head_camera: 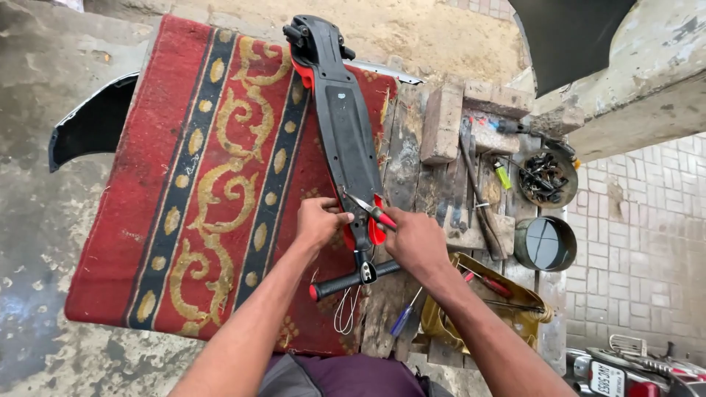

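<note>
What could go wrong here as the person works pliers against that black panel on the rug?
The pliers in the right hand point toward the left hand pressing on the black panel; a slip might nick those fingers. The panel lies along the rug's edge and might shift sideways under force.

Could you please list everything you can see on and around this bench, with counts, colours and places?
Scooter: one, black with red trim, lying along the bench.
Pliers: one, red-handled, on the scooter.
Rug: one, red, gold pattern, under the scooter.
Brick: one, reddish, right of the scooter.
Bowl of bolts: one, dark, far right.
Round tin: one, grey, below the bowl.
Screwdriver: one, blue-handled, near edge.
Left hand: on the scooter.
Right hand: holding the pliers.
</note>
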